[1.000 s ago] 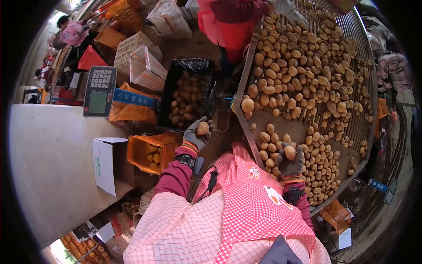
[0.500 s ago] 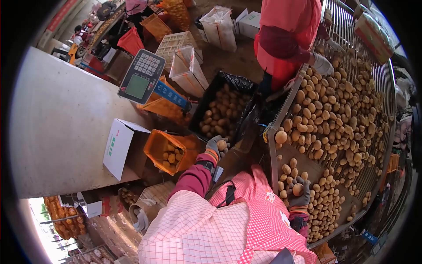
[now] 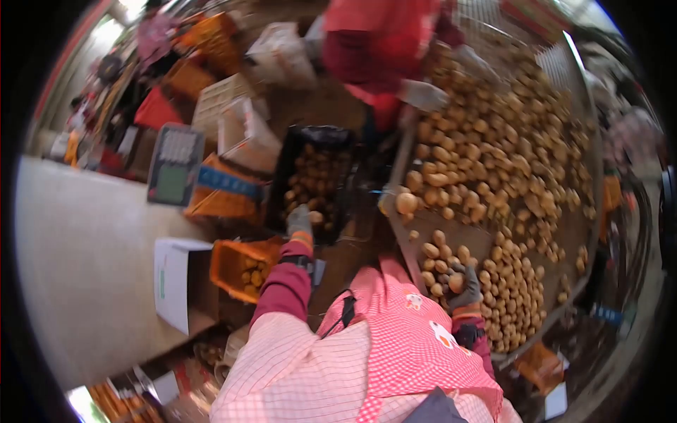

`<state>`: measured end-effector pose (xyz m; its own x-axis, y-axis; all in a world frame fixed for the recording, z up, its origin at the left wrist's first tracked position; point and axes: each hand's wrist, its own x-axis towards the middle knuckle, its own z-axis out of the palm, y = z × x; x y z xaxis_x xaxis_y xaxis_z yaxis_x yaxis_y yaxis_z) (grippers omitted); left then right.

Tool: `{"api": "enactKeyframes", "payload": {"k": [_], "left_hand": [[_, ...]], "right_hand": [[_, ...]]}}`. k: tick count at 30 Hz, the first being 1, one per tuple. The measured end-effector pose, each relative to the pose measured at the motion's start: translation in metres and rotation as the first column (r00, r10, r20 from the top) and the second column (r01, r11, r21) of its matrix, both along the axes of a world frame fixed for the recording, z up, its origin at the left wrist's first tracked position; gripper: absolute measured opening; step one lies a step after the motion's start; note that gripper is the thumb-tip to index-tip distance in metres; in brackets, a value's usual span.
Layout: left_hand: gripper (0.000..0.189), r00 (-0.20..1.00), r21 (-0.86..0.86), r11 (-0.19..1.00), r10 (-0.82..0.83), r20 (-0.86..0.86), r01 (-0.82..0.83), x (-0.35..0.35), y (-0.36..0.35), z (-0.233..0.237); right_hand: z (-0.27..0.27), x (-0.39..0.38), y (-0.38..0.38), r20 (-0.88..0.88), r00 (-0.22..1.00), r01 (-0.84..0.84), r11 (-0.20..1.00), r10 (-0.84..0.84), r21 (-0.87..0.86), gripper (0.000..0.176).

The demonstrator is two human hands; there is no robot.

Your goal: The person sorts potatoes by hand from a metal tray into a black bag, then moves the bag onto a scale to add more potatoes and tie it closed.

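Observation:
My left hand (image 3: 300, 221), in a grey glove, reaches over the near edge of a black-lined crate (image 3: 275, 204) filled with potatoes. A potato (image 3: 315, 218) shows at its fingers, which look closed on it, though motion blurs them. On the sorting table at the right, my gloved right hand (image 3: 468, 286) is closed around another potato (image 3: 457, 283). Loose potatoes (image 3: 438, 252) lie beside that hand, with a larger pile (image 3: 515, 292) to its right.
Across the table (image 3: 399, 240), a co-worker in red (image 3: 377, 42) has a gloved hand (image 3: 424, 95) by the heaped potatoes (image 3: 493, 155). An orange crate (image 3: 224, 271), a white carton (image 3: 171, 282) and a scale display (image 3: 175, 166) stand at left.
The view has turned, shifting the scene leftward. My left hand has moved forward from the crate's near edge to over its potatoes. My right hand still holds its potato at the table.

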<state>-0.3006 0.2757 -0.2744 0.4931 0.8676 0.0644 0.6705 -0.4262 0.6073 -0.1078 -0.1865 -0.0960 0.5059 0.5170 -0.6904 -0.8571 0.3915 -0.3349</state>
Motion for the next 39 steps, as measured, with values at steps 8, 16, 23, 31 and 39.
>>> {"api": "enactKeyframes", "payload": {"k": [8,16,23,31,39], "left_hand": [[0.037,0.923,-0.318,0.935,-0.024,0.384,0.157,0.109,-0.102,0.138],[0.019,0.190,0.069,0.210,-0.955,0.227,0.975,0.179,-0.271,0.210],[0.036,0.330,-0.098,0.353,-0.924,-0.195,0.930,0.168,-0.269,0.165],[0.051,0.346,-0.172,0.402,-0.896,-0.279,0.900,0.171,-0.271,0.157],[0.083,0.478,-0.014,0.528,-0.779,-0.405,0.849,0.170,-0.292,0.194]], "right_hand": [[0.008,-0.006,-0.040,0.022,0.927,0.373,0.926,-0.375,0.059,0.072],[0.008,-0.028,-0.143,0.206,0.781,0.595,0.803,-0.589,0.040,0.038],[-0.005,-0.045,-0.331,0.328,0.344,0.934,0.355,-0.880,-0.027,0.024],[-0.048,0.006,-0.508,0.466,0.093,0.855,-0.169,-0.880,-0.490,0.040],[-0.069,0.088,-0.487,0.759,0.651,0.695,-0.396,-0.006,-0.600,0.057]]}}
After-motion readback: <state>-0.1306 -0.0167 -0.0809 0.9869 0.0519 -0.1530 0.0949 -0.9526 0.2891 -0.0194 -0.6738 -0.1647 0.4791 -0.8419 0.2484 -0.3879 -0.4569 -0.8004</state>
